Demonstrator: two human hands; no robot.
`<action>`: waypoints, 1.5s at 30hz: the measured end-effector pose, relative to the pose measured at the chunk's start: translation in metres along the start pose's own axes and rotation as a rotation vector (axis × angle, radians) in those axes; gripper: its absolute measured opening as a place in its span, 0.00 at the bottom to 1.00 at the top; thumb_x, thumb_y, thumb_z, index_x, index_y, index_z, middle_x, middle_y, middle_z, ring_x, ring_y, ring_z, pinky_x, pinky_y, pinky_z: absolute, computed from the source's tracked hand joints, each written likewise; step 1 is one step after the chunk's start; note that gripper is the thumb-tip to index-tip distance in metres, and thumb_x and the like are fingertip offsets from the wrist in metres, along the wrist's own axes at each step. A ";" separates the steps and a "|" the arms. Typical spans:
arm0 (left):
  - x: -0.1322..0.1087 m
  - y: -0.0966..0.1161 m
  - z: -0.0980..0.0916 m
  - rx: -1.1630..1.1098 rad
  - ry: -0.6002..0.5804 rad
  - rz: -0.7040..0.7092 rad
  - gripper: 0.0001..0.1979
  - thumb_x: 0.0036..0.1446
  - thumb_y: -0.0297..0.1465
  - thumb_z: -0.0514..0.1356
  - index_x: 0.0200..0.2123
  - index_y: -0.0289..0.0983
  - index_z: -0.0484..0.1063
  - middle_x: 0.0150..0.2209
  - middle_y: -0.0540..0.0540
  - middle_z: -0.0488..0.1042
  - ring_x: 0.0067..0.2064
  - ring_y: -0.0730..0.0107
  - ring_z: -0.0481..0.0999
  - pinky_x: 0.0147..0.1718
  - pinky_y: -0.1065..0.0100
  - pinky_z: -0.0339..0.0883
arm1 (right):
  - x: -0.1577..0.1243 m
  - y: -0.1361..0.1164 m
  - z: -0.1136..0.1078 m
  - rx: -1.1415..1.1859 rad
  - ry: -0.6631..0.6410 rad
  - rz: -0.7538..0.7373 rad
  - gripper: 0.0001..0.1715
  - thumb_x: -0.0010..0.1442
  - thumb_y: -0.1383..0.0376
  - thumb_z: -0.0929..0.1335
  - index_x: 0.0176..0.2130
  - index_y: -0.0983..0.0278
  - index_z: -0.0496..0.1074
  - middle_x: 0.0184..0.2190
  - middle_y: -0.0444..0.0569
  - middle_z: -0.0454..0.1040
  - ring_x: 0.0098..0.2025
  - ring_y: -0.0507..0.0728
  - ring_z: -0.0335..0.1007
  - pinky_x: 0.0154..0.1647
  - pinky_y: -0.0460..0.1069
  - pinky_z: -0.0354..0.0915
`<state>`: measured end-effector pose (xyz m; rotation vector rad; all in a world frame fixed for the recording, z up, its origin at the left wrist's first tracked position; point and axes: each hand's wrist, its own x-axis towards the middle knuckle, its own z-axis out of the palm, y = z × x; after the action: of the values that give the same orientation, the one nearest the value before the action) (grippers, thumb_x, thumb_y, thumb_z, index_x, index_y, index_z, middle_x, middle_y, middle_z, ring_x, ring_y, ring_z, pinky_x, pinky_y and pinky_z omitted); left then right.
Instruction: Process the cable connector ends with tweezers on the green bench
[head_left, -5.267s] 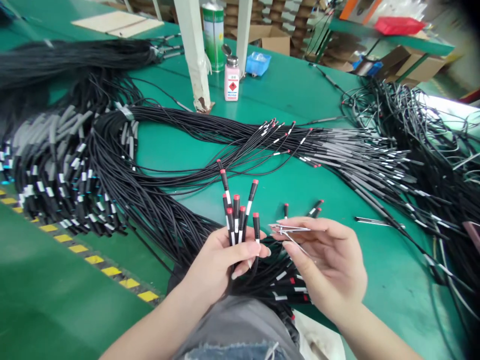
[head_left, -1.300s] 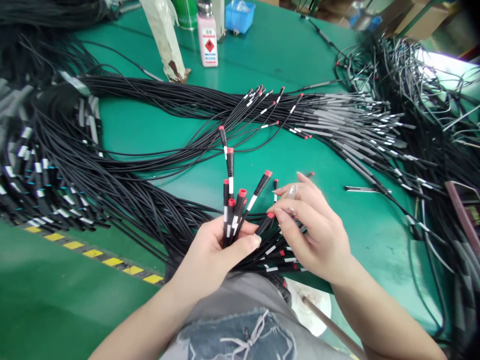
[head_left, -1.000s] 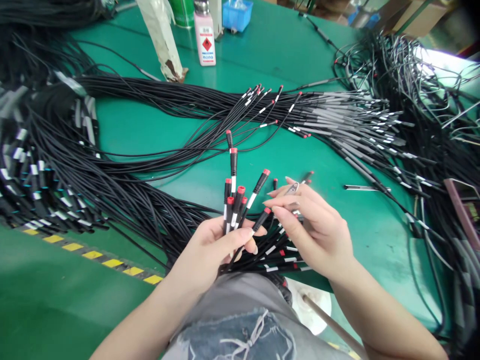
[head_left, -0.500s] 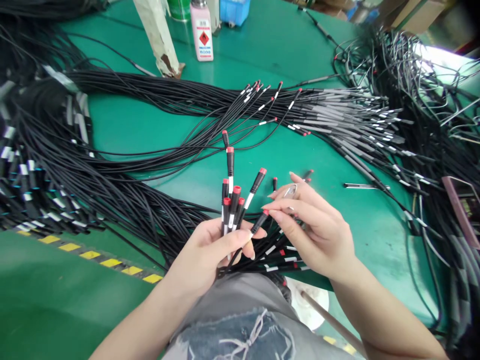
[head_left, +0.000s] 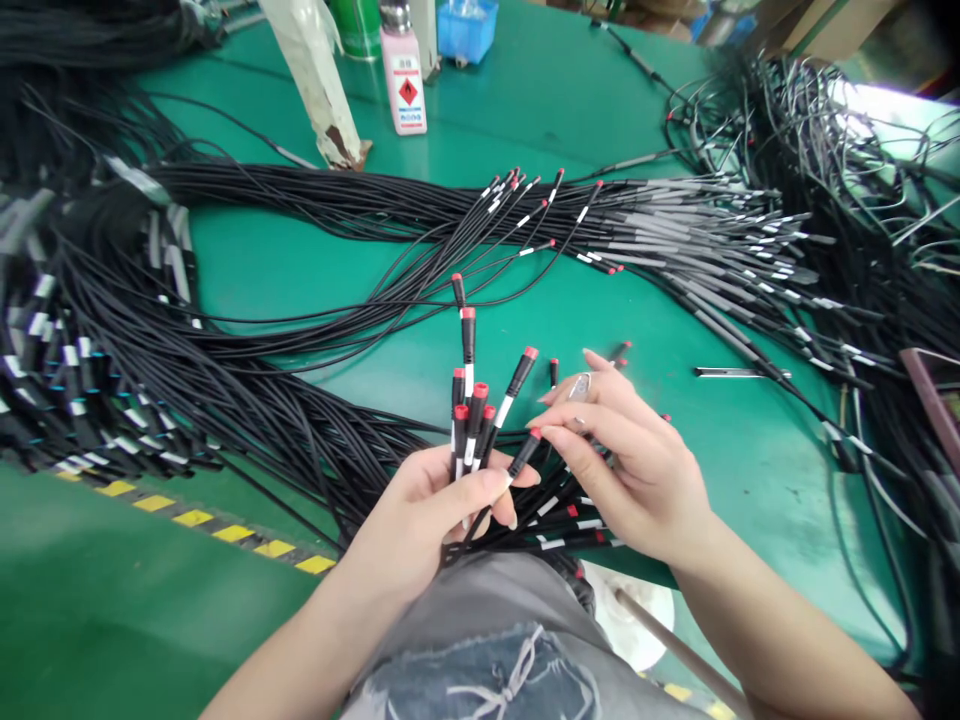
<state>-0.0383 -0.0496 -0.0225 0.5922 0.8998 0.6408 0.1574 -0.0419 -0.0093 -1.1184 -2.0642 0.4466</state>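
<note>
My left hand (head_left: 442, 500) is closed around several black cable connectors (head_left: 477, 410) with red caps and white labels, their capped ends pointing up and away. One more capped connector (head_left: 524, 455) leans to the right between its thumb and fingers. At that connector's red cap (head_left: 535, 433), the thumb and forefinger of my right hand (head_left: 637, 460) pinch together. A ring sits on a finger of this hand. Below and behind the hands lie more labelled connectors (head_left: 574, 511), partly hidden by my fingers.
A thick bundle of black cables (head_left: 360, 205) crosses the green table (head_left: 570, 90). More cables heap at left (head_left: 112, 330) and right (head_left: 825, 190). A pink bottle (head_left: 406, 85) with a flammable sign, a blue bin (head_left: 466, 30) and tweezers (head_left: 739, 373) are on the table.
The view has shifted slightly, so everything sits a little lower and to the right. Both hands keep the same hold, with the right fingertips still at the connector's red cap.
</note>
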 end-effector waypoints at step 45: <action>-0.007 -0.004 0.000 0.040 0.059 -0.021 0.14 0.49 0.40 0.69 0.32 0.35 0.81 0.21 0.45 0.75 0.19 0.79 0.56 0.19 0.71 0.43 | 0.000 -0.001 -0.005 0.217 0.020 0.094 0.07 0.66 0.68 0.66 0.38 0.60 0.74 0.34 0.45 0.77 0.40 0.54 0.76 0.62 0.59 0.63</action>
<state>-0.0401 -0.0574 -0.0218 0.6014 0.9745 0.6253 0.1607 -0.0423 -0.0055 -1.0867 -1.8997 0.6859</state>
